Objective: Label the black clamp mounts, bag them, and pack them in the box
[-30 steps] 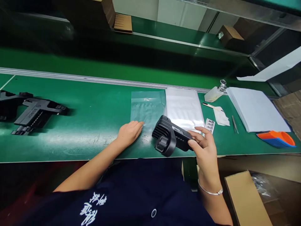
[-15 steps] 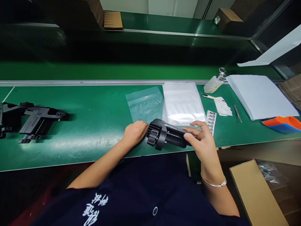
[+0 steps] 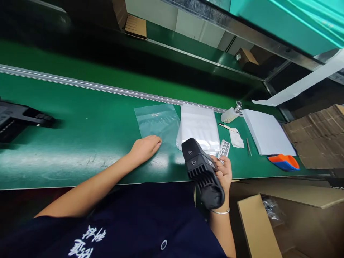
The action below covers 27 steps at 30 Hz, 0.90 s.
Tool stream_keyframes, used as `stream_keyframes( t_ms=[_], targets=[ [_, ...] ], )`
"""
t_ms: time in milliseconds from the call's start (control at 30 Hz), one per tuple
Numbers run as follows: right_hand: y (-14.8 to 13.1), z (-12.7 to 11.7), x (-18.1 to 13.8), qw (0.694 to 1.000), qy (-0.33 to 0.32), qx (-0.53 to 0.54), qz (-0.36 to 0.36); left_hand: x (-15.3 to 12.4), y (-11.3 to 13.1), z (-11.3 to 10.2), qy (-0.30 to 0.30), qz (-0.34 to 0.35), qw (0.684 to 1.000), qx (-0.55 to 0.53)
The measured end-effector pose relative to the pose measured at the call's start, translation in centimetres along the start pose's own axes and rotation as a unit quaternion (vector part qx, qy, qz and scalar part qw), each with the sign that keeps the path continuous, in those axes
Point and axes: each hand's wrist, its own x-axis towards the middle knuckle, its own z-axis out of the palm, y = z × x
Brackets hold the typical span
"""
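Observation:
My right hand is closed around a black ribbed plastic part, held upright at the near edge of the green bench with its round end pointing down toward me. My left hand lies on the near edge of a clear plastic bag that is flat on the bench, fingers loosely curled on it. A stack of clear bags lies just right of that bag. A strip of printed labels sits beside my right hand.
Black parts lie at the far left. To the right are a small bottle, a crumpled wipe, tweezers, a white paper stack and an orange-blue tool. An open cardboard box stands below right.
My right hand turned the black part from lying sideways to upright and drew it toward me. My left hand left the part and went back onto the clear bag.

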Motion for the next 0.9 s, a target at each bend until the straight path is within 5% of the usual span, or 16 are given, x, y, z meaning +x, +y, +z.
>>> stream_keyframes(
  t_ms=[200, 333, 400, 600, 900],
  targets=[
    [-3.1, 0.3, -1.1, 0.971, -0.023, -0.098, -0.218, 0.1, -0.4, 0.9, -0.033, 0.004, 0.999, 0.008],
    [-3.5, 1.1, -1.0, 0.961, -0.022, -0.111, -0.253, -0.1, -0.3, 0.9, -0.041, -0.005, 0.999, 0.009],
    [-3.7, 1.5, -1.1, 0.972, -0.012, -0.091, -0.216, -0.1, -0.3, 0.7, -0.04, -0.012, 0.999, 0.012],
    [-4.8, 2.3, -0.2, 0.996, 0.003, -0.008, 0.093, -0.5, 0.0, 0.0, -0.034, -0.028, 0.999, 0.012],
    [-3.7, 2.0, 0.5, 0.988, 0.003, 0.07, 0.139, -0.7, 0.5, -0.5, -0.046, -0.035, 0.998, 0.02]
  ],
)
